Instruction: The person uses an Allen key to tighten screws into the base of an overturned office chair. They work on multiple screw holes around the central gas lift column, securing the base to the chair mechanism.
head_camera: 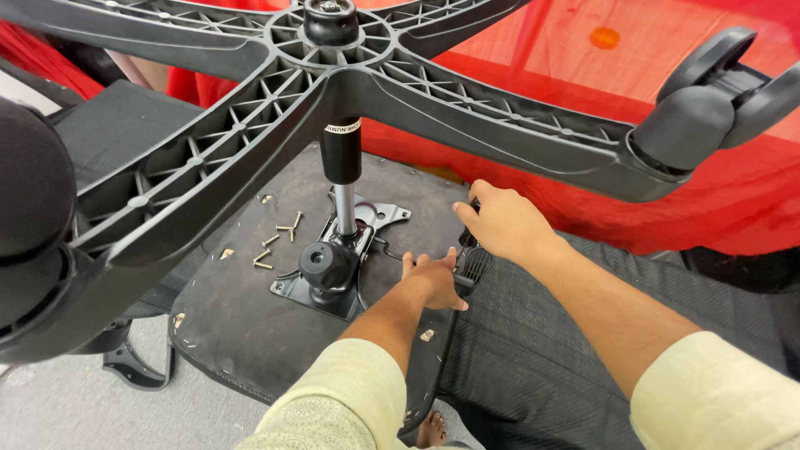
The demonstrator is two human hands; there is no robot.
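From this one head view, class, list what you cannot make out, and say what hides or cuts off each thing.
- Black lever end: covered by the left hand and right hand, head view.
- Left hand's fingertips: tucked under the palm.
- Left castor: cut off by the left edge.
- Star base arms: cut off by the top edge.
- Screws: too small to tell the head type.
- Foot: mostly hidden under the seat edge.

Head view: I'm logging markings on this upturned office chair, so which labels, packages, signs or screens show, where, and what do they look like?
Label band: a narrow ring of small white print around the top of the black gas cylinder, just under the hub of the star base; the print is too small to make out.
Packages, signs, screens: none in view.
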